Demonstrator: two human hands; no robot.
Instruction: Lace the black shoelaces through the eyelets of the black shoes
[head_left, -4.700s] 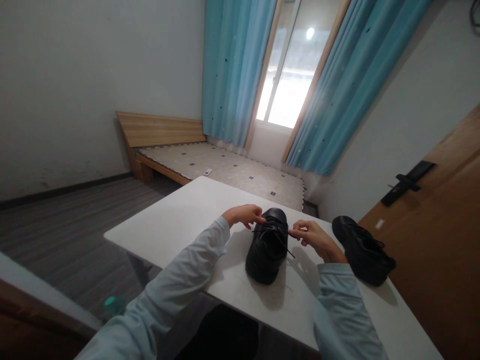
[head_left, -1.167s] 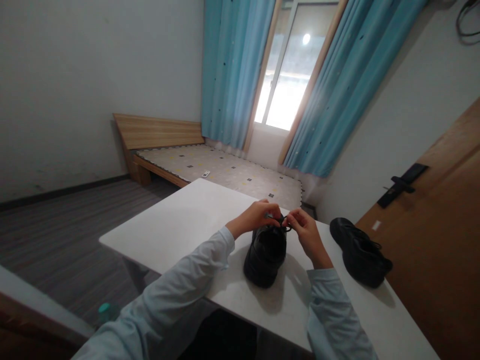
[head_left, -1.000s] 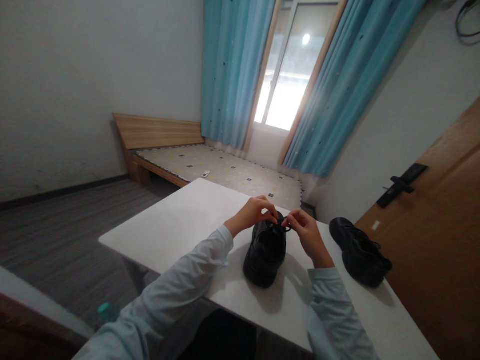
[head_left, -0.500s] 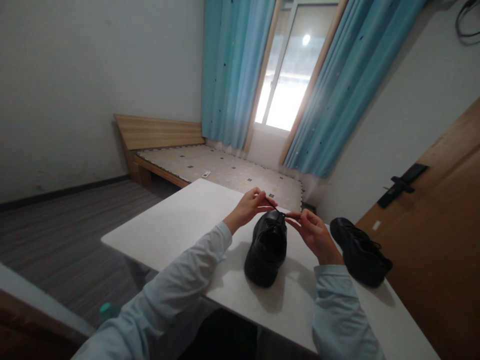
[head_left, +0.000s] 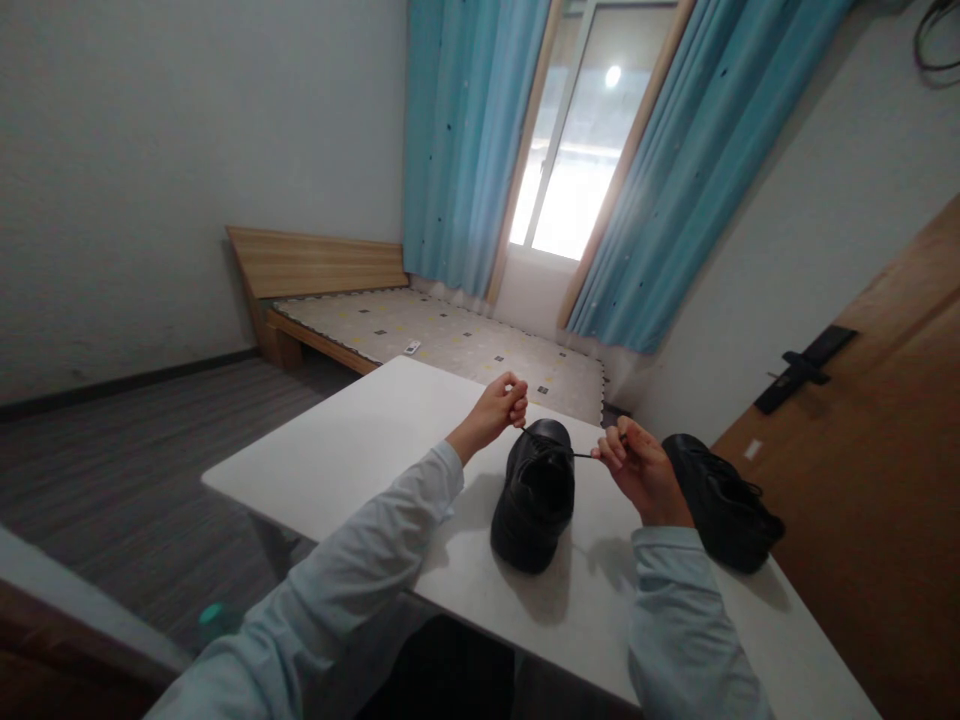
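The black shoe (head_left: 523, 540) stands between my left hand (head_left: 498, 404) and my right hand (head_left: 639, 466).
Each is clamped on the lace (head_left: 583, 456), which goes straight to both sides.

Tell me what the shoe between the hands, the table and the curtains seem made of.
Shoe: probably leather or imitation leather, black with a soft sheen.
Table: perhaps laminate or painted board; its white top looks smooth.
Curtains: fabric, fairly matte, hanging in soft folds.

Bright window (head_left: 577, 190) between blue curtains (head_left: 472, 150)
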